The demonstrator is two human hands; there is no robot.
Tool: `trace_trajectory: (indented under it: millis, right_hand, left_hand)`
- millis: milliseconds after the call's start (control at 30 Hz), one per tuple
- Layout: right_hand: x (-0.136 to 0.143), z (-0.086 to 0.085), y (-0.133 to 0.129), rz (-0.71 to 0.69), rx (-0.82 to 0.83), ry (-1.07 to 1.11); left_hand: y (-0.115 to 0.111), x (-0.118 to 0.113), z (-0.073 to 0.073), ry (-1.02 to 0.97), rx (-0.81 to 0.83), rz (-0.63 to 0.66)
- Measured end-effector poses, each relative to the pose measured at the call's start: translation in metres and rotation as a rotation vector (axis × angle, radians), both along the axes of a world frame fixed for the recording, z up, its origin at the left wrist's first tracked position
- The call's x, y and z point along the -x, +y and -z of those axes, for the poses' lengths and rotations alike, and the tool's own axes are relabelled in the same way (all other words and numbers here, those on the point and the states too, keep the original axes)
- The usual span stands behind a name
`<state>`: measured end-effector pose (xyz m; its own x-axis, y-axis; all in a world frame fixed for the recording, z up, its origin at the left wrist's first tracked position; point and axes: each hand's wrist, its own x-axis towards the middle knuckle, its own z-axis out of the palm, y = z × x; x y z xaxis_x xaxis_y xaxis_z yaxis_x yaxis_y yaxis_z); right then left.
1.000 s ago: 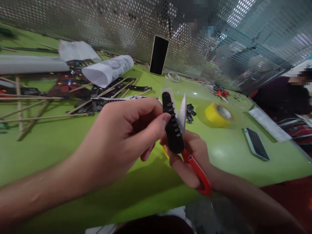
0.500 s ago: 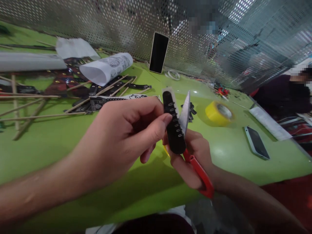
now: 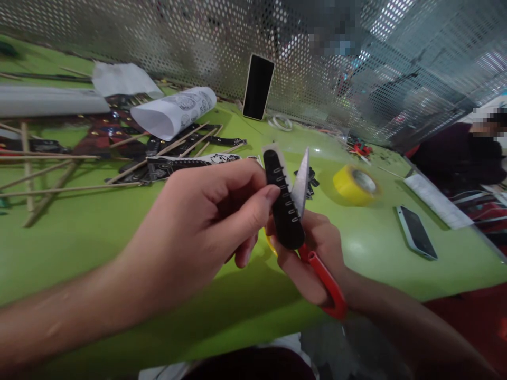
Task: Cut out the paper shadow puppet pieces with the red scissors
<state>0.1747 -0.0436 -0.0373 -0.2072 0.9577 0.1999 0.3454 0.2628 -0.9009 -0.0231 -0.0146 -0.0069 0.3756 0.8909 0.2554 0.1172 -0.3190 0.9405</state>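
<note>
Black strip (image 3: 285, 214), centre of frame: pinched between left hand's (image 3: 216, 216) thumb and fingers. Scissors (image 3: 301, 186), just right: right hand's (image 3: 324, 244) grip closed round red handle (image 3: 328, 279). Both slightly rightward of a second ago; pale margin (image 3: 282, 161) remains, cutting apparently little advanced.

The strip (image 3: 282, 208) is black with pale loops (image 3: 285, 195), the scissors' handle (image 3: 327, 277) red.

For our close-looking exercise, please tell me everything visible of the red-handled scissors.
The scissors have a red, plastic-looking handle and a grey, metallic-looking blade that tapers to a point. The right hand holds them above the green table, blade pointing up and leaning slightly right, handle slanting down to the right. The black strip hides part of them: only one blade shows clearly, and neither how far they open nor whether they touch the strip can be told.
</note>
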Motion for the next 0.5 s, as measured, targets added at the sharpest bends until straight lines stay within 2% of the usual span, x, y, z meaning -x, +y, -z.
trace_trajectory:
  millis: [300,500]
  right_hand:
    - [-0.0004,0.0078,-0.0007,0.012,0.049,0.075]
    - [-0.0004,0.0021,0.0037,-0.007,-0.021,0.028]
  left_hand:
    - [-0.0007,-0.0013,-0.0016,-0.010,-0.001,0.001]
    - [-0.0015,-0.0021,0.0023,-0.069,0.081,0.054]
